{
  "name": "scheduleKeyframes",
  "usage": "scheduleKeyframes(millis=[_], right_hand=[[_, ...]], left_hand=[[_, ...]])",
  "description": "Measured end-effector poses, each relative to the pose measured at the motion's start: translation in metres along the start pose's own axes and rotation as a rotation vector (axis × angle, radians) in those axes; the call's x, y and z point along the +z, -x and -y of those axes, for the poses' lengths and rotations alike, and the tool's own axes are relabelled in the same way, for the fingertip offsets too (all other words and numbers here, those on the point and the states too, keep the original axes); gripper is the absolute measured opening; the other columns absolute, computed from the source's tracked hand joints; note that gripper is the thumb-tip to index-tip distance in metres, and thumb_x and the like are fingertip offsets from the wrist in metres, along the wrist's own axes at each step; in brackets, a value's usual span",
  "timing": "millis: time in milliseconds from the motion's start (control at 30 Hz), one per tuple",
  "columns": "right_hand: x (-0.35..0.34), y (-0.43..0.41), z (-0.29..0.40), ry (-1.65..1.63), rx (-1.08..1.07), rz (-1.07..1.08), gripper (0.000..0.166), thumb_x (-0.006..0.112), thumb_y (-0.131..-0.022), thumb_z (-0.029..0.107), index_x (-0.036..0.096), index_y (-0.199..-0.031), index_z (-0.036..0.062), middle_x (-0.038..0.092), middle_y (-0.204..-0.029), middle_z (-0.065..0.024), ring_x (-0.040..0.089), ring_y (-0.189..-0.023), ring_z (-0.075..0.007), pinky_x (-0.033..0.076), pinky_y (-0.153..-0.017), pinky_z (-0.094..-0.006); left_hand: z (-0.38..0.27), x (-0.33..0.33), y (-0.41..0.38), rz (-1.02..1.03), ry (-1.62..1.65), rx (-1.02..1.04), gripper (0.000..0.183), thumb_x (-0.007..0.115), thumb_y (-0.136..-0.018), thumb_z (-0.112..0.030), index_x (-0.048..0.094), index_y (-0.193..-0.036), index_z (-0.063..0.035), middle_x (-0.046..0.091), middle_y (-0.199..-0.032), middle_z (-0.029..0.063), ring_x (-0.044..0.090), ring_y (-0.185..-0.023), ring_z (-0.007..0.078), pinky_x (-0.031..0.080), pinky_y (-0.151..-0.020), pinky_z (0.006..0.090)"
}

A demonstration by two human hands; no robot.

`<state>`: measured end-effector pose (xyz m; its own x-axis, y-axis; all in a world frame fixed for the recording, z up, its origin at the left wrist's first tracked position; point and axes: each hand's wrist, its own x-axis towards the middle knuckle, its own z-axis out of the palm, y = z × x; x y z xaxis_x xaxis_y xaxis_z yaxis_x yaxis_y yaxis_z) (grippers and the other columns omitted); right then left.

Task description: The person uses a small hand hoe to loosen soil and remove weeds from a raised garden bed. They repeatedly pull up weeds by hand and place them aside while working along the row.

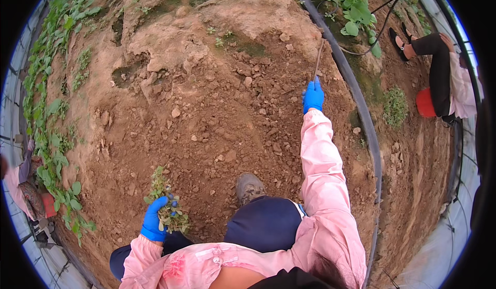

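In a blue glove, my left hand (156, 217) grips a bunch of small green weeds (170, 207) low in front of my body. My right hand (313, 96), gloved in blue too, reaches far forward and holds a thin rod-like tool (319, 58). Its far end lies at the soil beside a dark hose; the exact kind of tool cannot be told. Loose, crumbly brown soil (217, 122) spreads between and ahead of both hands. A few tiny weeds (219, 41) grow from the crusted ground farther ahead.
The dark hose (358, 91) curves along my right, with a thin black tube (372, 49) branching off. Leafy vines (42, 107) line the left. A weed clump (395, 107) stands beyond the hose. One person (441, 68) sits on a red bucket (426, 102); another person (23, 184) is at far left.
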<state>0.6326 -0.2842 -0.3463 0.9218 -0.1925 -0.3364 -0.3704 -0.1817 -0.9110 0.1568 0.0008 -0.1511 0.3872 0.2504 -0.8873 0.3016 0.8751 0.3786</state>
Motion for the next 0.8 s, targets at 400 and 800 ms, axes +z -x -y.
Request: scheduleKeyframes(millis=[400, 800], right_hand=[[-0.017, 0.096, 0.027, 0.132, -0.283, -0.057, 0.042, 0.046, -0.094, 0.022, 0.041, -0.135, 0.0201, 0.047, -0.061, -0.0005, 0.037, -0.052, -0.0077, 0.036, -0.047, -0.0263], [-0.027, 0.123, -0.019, 0.26, -0.17, 0.226, 0.042, 0.047, -0.094, 0.02, 0.04, -0.136, 0.017, 0.048, -0.063, 0.0033, 0.04, -0.052, -0.0061, 0.035, -0.046, -0.0242]], left_hand=[[0.001, -0.005, 0.002, 0.034, 0.003, 0.014, 0.026, 0.058, -0.082, -0.015, 0.057, -0.103, -0.0005, 0.063, -0.093, 0.0132, 0.06, -0.079, 0.0208, 0.051, -0.064, 0.0312], [0.001, 0.001, 0.005, 0.041, -0.03, 0.054, 0.025, 0.057, -0.082, -0.015, 0.057, -0.103, -0.0011, 0.063, -0.091, 0.0115, 0.06, -0.079, 0.0205, 0.052, -0.066, 0.0316]])
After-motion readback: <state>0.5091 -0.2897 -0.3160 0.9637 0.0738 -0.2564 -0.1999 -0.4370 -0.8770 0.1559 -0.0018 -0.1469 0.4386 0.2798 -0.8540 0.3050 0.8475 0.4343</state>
